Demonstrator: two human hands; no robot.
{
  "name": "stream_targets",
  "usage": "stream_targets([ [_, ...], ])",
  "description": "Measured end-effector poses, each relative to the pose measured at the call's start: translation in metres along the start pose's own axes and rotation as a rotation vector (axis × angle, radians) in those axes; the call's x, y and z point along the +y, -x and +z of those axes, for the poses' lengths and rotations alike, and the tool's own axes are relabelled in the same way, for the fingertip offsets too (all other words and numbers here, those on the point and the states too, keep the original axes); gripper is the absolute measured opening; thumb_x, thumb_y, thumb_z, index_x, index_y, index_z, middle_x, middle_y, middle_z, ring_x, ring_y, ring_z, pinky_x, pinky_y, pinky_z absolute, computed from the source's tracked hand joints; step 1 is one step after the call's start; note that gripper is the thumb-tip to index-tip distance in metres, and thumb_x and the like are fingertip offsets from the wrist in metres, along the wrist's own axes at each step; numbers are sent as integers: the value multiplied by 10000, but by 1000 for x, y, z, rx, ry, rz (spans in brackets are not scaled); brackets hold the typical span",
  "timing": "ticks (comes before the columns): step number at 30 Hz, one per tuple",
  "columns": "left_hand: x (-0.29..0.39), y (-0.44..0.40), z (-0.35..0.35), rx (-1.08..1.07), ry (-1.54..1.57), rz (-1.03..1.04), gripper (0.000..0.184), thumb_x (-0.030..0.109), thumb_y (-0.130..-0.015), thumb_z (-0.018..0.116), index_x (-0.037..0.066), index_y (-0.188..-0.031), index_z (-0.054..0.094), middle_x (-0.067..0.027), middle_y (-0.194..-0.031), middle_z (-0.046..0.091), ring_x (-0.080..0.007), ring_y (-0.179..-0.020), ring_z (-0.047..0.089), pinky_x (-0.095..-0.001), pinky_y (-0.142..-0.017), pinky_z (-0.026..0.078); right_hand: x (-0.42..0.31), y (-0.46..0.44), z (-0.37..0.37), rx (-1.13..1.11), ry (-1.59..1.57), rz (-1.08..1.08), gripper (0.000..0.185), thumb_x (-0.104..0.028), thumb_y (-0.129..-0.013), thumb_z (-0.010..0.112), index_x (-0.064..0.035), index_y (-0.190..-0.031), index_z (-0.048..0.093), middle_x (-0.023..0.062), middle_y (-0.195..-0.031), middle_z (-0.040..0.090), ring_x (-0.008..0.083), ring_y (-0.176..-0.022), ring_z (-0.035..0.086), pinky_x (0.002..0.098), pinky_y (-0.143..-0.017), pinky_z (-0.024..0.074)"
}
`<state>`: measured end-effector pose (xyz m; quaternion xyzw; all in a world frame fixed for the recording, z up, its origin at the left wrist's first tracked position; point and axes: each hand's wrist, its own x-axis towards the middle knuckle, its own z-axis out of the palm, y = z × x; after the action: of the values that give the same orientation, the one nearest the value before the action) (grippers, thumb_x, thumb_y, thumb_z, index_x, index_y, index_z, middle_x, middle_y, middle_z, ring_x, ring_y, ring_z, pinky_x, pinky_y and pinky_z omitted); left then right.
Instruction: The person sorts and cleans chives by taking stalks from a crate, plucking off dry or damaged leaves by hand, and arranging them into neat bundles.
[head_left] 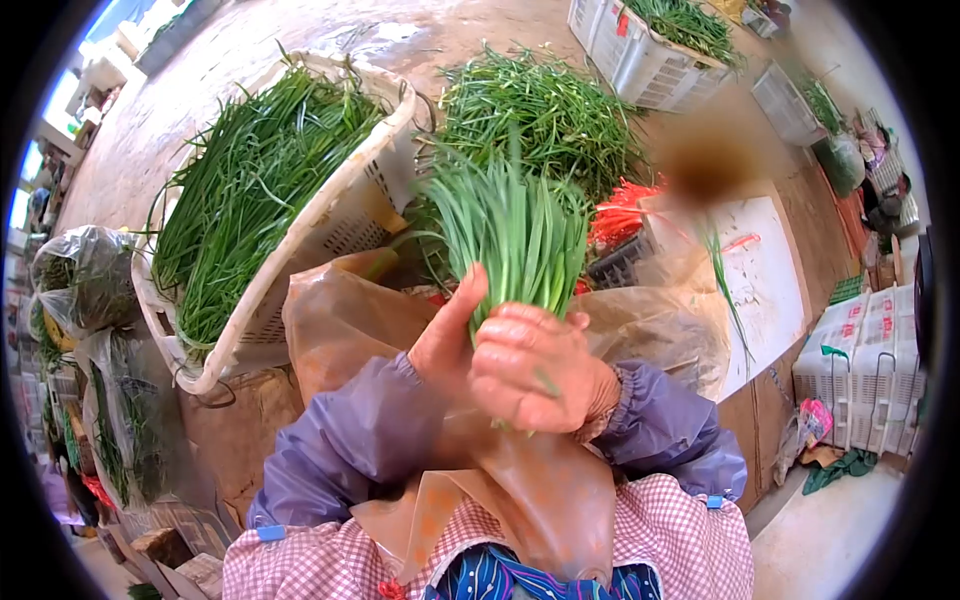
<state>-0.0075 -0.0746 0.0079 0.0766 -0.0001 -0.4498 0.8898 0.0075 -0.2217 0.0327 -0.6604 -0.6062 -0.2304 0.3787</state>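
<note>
A bunch of garlic chives (515,225) stands upright in front of my chest, its leaf tips fanned out at the top. My right hand (535,365) is wrapped round the lower part, fingers closed across the front. On the other side my left hand (450,330) presses against the bunch with its thumb pointing up; its fingers are hidden behind the leaves and my right hand. The stem ends are mostly covered. Just beyond the bunch lies a loose heap of chives (545,115).
At left a white plastic basket (350,220) is full of long chives (265,190). To the right are red ties (622,213) and a white board (768,275) with a few loose leaves. White crates (865,345) stand at far right; another crate (635,60) is at the back.
</note>
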Motion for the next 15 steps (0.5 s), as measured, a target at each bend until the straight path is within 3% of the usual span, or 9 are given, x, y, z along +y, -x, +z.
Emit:
stream_targets([
  [2, -1, 11, -4, -8, -78, 54, 763, 593, -862, 514, 59, -1379, 342, -129, -1310, 462, -239, -1164, 487, -400, -972, 416, 1, 7, 15, -8, 12, -118, 327, -172, -619, 586, -14, -905, 598, 151, -896, 596, 328, -848, 606, 460, -793, 507],
  [3, 0, 16, -8, -18, -23, 34, 640, 484, -904, 500, 75, -1375, 355, -114, -1302, 462, -218, -1149, 495, -386, -950, 433, 2, 7, 22, 6, -15, -141, 343, -166, -591, 581, -14, -898, 597, 159, -894, 589, 320, -845, 609, 452, -788, 511],
  [6, 8, 22, -27, -3, -126, -51, 605, 440, -917, 486, 72, -1376, 348, -98, -1278, 466, -201, -1149, 486, -395, -929, 447, 2, 13, 36, 26, 42, -178, 345, -162, -578, 582, -15, -890, 590, 155, -893, 590, 314, -841, 608, 438, -777, 515],
  [7, 8, 23, -19, 79, -103, -35, 507, 348, -906, 524, 61, -1309, 417, -92, -1169, 531, -188, -1031, 550, -388, -840, 495, 2, 17, 38, -18, 18, -171, 304, -155, -621, 605, -33, -899, 591, 139, -924, 599, 312, -871, 605, 440, -818, 497],
  [8, 9, 24, -23, 74, -107, -34, 507, 348, -906, 524, 61, -1309, 417, -92, -1169, 531, -188, -1031, 550, -388, -840, 495, 0, 18, 40, -21, 23, -176, 304, -155, -621, 605, -33, -899, 591, 139, -924, 599, 312, -871, 605, 440, -818, 497],
  [11, 13, 27, -17, 309, -330, 179, 305, 143, -825, 611, 32, -1099, 537, -72, -912, 603, -156, -732, 590, -307, -651, 523, -8, 12, 39, -156, -11, -88, 186, -123, -750, 627, -51, -918, 591, 103, -1004, 609, 289, -957, 599, 459, -931, 435],
  [15, 16, 38, -25, 313, -324, 283, 381, 124, -754, 665, 28, -1098, 532, -78, -917, 590, -162, -752, 585, -312, -654, 520, -14, -2, 42, -144, -234, 24, 121, -86, -804, 629, -44, -909, 586, 108, -1000, 615, 279, -960, 599, 464, -933, 431],
])
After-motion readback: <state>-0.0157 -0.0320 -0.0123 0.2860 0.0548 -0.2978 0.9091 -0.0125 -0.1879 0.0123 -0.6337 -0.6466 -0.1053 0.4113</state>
